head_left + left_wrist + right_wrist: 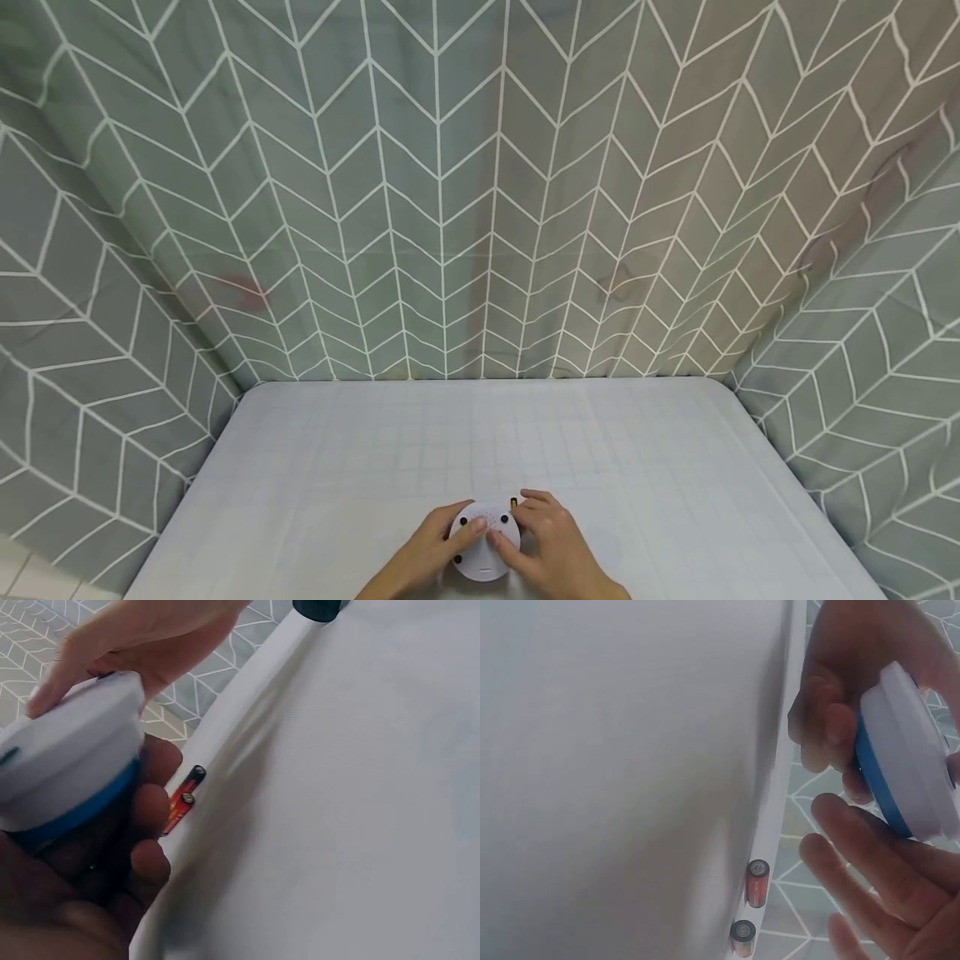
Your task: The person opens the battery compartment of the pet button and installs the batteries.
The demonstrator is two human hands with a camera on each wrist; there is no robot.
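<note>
So the biggest thing here is the patterned cloth (465, 208), grey-green with white chevron lines and soft folds, then the smooth-looking white table (480, 442). The left hand (437, 537) curls round the underside, thumb on top; the right hand (553, 535) has its thumb on the face too, other fingers fairly straight and spread. I'd brace with the left and press evenly with that right thumb. The round device (483, 565) is between them, over the table: probably hard plastic, white, stepped edge, blue band (879, 785), dark feet (504, 518) (I count three, maybe more hidden). Smallest: two red-and-black batteries (178, 814), slick little cylinders, just beyond the hands.
</note>
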